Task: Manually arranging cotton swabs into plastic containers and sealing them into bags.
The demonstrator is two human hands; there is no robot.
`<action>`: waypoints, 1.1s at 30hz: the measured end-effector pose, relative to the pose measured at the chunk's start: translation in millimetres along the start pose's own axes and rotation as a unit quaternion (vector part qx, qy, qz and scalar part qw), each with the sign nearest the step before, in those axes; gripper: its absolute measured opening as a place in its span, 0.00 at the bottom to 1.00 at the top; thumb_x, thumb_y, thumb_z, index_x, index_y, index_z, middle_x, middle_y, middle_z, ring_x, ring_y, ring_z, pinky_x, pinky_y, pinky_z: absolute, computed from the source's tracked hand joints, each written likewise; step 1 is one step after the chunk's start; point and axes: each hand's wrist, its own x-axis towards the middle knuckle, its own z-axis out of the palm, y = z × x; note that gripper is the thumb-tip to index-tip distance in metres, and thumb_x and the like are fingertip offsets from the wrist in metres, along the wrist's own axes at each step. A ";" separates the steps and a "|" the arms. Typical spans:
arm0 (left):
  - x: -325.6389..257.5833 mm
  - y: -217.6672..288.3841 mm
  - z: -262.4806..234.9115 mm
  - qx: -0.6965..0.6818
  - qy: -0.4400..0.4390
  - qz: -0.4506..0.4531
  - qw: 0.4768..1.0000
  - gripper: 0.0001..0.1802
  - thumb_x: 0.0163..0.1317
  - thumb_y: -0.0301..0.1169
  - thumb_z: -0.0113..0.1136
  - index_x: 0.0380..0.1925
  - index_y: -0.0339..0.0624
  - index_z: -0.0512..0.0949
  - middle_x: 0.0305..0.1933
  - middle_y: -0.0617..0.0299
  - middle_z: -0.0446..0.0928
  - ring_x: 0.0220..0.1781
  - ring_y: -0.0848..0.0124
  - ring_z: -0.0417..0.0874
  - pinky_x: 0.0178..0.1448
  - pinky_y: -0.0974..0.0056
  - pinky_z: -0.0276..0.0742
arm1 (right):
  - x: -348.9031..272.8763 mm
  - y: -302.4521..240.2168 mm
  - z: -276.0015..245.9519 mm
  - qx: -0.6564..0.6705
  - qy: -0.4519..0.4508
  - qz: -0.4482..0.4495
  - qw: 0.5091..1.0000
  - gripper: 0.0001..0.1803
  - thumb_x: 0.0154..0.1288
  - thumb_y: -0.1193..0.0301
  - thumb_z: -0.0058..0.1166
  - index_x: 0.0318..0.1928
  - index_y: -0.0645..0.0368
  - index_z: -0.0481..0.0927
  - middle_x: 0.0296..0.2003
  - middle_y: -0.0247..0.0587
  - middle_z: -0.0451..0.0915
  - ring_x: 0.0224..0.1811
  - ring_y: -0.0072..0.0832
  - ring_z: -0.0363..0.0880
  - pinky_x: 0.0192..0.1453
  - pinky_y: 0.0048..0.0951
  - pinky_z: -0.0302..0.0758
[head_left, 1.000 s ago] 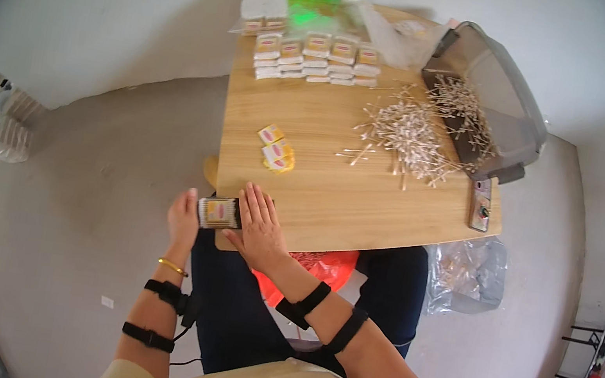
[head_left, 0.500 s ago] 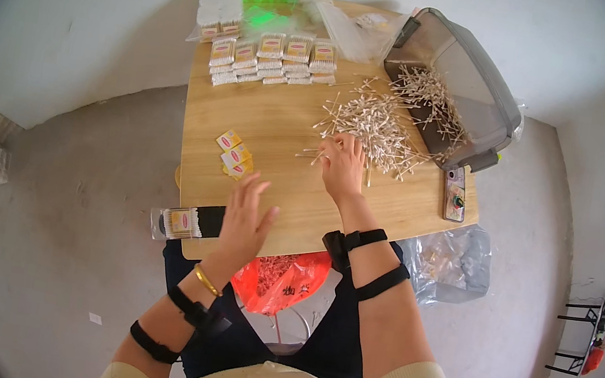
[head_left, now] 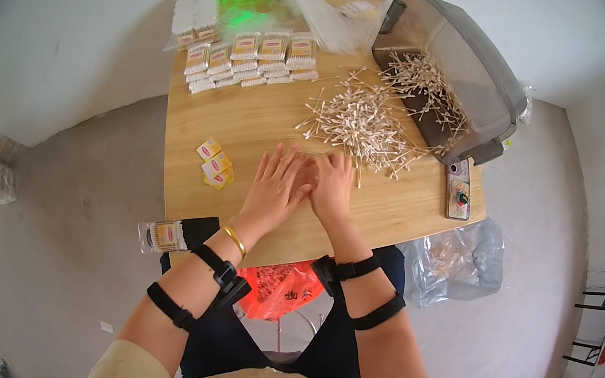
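My left hand (head_left: 276, 189) lies over the middle of the table with its fingers stretched forward and nothing visible in it. Right beside it, close to the left fingertips, is my right hand (head_left: 331, 188), its fingers curled; whatever they hold is hidden. Just beyond both hands spreads a loose heap of cotton swabs (head_left: 364, 126). On the left of the table are several small yellow-and-white cards (head_left: 214, 165). A clear pack of cotton swabs (head_left: 167, 236) rests on a black holder (head_left: 199, 232) at the near left edge.
Stacked swab packs (head_left: 273, 48) stand at the back left, near clear plastic bags (head_left: 329, 21). A grey bin (head_left: 485, 83) lies tipped at the back right, swabs spilling out. A phone (head_left: 458, 190) lies at the right edge. A red bag (head_left: 276, 296) hangs below the front edge.
My left hand has moved right and forward, up beside the right one. My right hand has drawn back slightly from the swab heap, and its fingers are more curled. The view has shifted slightly.
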 end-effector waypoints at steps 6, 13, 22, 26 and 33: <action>-4.1 -8.7 16.3 0.120 -0.043 -0.002 0.992 0.38 0.78 0.52 0.45 0.77 0.37 0.59 0.83 0.51 0.55 0.85 0.49 0.50 0.85 0.43 0.46 | 38.4 5.1 -19.5 -0.094 0.040 -0.066 0.993 0.06 0.60 0.74 0.61 0.39 0.53 0.84 0.46 0.41 0.74 0.56 0.43 0.70 0.62 0.44 0.68; -27.3 0.4 14.0 0.063 -0.032 0.013 0.997 0.40 0.73 0.48 0.56 0.75 0.32 0.60 0.76 0.47 0.61 0.81 0.49 0.57 0.85 0.43 0.50 | 71.6 10.0 3.2 -0.174 0.001 -0.089 0.981 0.06 0.61 0.73 0.57 0.38 0.55 0.85 0.47 0.41 0.75 0.56 0.41 0.70 0.62 0.42 0.68; -29.7 10.9 5.3 0.054 -0.035 0.002 0.998 0.41 0.67 0.39 0.63 0.75 0.34 0.60 0.77 0.46 0.56 0.81 0.44 0.55 0.84 0.44 0.52 | 10.9 12.7 -0.6 0.029 0.044 -0.051 0.997 0.05 0.62 0.68 0.65 0.35 0.51 0.83 0.42 0.38 0.76 0.50 0.43 0.72 0.56 0.46 0.69; -25.8 6.9 1.5 0.086 -0.041 0.014 0.995 0.41 0.67 0.40 0.63 0.75 0.36 0.60 0.78 0.46 0.57 0.83 0.46 0.54 0.85 0.43 0.51 | -1.5 33.8 -31.8 -0.032 0.077 0.057 0.995 0.08 0.61 0.67 0.67 0.40 0.50 0.82 0.43 0.41 0.76 0.53 0.44 0.72 0.59 0.45 0.67; -21.6 13.8 11.8 0.095 -0.035 0.013 0.995 0.40 0.67 0.39 0.63 0.75 0.36 0.61 0.77 0.48 0.60 0.81 0.48 0.57 0.84 0.42 0.51 | 2.4 46.1 -31.8 -0.143 0.070 0.101 0.982 0.10 0.56 0.65 0.68 0.37 0.52 0.82 0.44 0.43 0.76 0.53 0.44 0.73 0.60 0.46 0.67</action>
